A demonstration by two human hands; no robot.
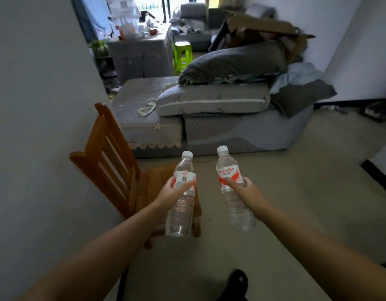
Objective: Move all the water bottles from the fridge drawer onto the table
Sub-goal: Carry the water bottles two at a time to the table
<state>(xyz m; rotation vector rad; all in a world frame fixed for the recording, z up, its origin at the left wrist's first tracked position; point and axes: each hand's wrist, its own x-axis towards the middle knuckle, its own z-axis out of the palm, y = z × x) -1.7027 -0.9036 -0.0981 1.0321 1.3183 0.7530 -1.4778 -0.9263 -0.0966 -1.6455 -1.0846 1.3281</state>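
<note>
My left hand (pixel 173 191) is wrapped round the label of 1 water bottle (pixel 180 200), my right hand (pixel 245 187) grips a 2nd bottle (pixel 232 192) the same way, both held in the air, caps up. I'd keep both grips firm at mid-body, pass the wooden chair (pixel 113 170) and sofa (pixel 209 118), and head for the cloth-covered table (pixel 142 55) beyond, setting each down upright.

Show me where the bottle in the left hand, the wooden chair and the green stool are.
left-hand bottle (pixel 180 210): head view, clear lower body.
wooden chair (pixel 110 153): head view, slatted backrest.
green stool (pixel 183 48): head view, seat top.
</note>
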